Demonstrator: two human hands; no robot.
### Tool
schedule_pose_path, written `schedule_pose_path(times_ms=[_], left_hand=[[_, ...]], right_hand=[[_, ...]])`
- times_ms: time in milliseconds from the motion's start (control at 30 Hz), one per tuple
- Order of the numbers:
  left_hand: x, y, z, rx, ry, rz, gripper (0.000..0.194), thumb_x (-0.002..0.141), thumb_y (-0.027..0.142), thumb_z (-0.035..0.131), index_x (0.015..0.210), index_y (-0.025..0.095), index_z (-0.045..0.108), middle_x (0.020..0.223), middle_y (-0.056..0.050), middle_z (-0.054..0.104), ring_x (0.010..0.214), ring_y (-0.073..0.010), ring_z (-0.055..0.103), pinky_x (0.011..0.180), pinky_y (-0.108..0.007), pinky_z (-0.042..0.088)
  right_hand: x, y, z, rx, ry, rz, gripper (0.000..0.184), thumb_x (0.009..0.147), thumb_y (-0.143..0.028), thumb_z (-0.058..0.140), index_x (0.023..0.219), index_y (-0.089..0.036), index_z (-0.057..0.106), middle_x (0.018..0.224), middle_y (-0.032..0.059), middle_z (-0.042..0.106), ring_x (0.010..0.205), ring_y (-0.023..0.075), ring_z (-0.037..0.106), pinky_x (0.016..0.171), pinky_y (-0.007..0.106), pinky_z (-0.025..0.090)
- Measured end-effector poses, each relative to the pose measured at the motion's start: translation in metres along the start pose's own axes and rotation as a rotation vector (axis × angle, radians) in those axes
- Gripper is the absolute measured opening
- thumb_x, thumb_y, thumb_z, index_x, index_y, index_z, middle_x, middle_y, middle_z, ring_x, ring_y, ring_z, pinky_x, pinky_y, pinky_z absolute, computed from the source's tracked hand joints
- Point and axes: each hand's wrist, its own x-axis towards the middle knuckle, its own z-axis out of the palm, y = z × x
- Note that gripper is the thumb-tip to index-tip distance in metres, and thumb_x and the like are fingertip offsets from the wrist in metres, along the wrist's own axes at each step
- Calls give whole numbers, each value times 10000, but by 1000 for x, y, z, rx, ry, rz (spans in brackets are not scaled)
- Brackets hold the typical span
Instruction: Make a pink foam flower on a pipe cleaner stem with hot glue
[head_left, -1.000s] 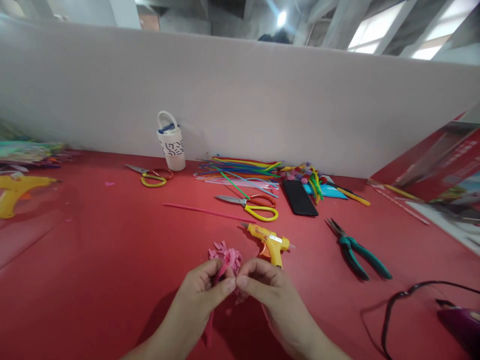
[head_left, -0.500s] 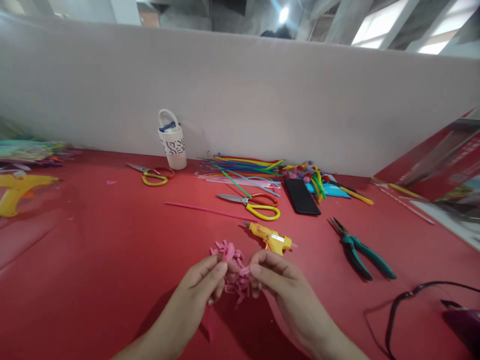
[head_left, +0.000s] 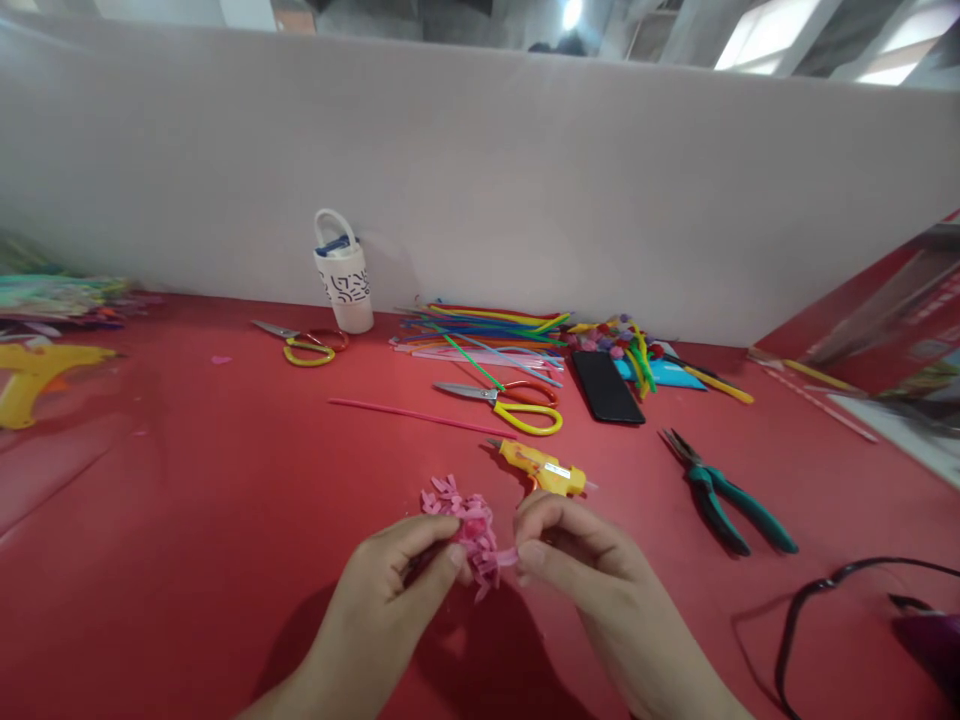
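Observation:
Low in the middle, a bunched pink fringed strip (head_left: 480, 525), its cut strands curling outward, is held above the red table. My left hand (head_left: 409, 580) pinches its left side between thumb and forefinger. My right hand (head_left: 574, 565) has thumb and fingertips closed on a strand end at the strip's right side, drawn out sideways. What the strip is made of I cannot tell. Just beyond my right hand lies a yellow glue gun (head_left: 540, 468), its nozzle pointing left.
Behind the glue gun are scissors (head_left: 510, 405), a pink stick (head_left: 420, 417), a black phone (head_left: 606, 387) and colourful pipe cleaners (head_left: 487, 330). Green-handled pliers (head_left: 724, 495) lie right. A white tumbler (head_left: 345, 285), more scissors (head_left: 306, 347) and another glue gun (head_left: 37, 378) are left.
My right hand has shifted slightly right, away from my left, pulling the strand outward. My left fingers have changed their hold, showing more of the strip's middle. The view has tilted slightly.

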Motion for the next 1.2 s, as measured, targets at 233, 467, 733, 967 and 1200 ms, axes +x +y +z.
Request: schedule_pose_path(times_ms=[233, 467, 733, 967, 1200], left_hand=[[2, -2, 3, -200, -75, -131, 285, 786, 264, 570, 1048, 198, 662, 569, 17, 633, 477, -106, 440, 482, -205, 355], [-1, 0, 5, -134, -77, -105, 278, 785, 247, 569, 1047, 229, 661, 661, 3, 684, 500, -115, 531, 486, -204, 402], [-7, -8, 4, 28, -33, 62, 234, 802, 241, 549, 986, 283, 687, 659, 3, 692, 555, -156, 608, 575, -230, 463], [-8, -10, 4, 193, -25, 161, 234, 810, 247, 543, 990, 299, 682, 590, 7, 674, 554, -160, 610, 601, -219, 434], [-8, -9, 4, 185, -37, 162, 227, 812, 237, 533, 956, 302, 697, 618, 2, 678, 551, -158, 596, 593, -219, 425]], right_hand=[[2, 2, 1, -6, -8, -2, 134, 764, -246, 635, 658, -199, 567, 703, -13, 491, 680, 128, 462, 635, 232, 385], [3, 3, 6, -73, 39, -5, 133, 759, -264, 627, 653, -197, 583, 670, -21, 514, 645, 125, 491, 613, 232, 404], [1, 1, 8, -218, 111, 4, 164, 761, -311, 602, 650, -193, 578, 672, -12, 517, 657, 144, 497, 625, 250, 394], [2, 6, 7, -340, 136, -12, 179, 780, -310, 570, 642, -196, 561, 664, -14, 512, 640, 142, 485, 612, 257, 379], [2, 9, 8, -454, 170, -123, 177, 800, -266, 553, 635, -203, 541, 656, -11, 521, 634, 143, 488, 589, 256, 381]])
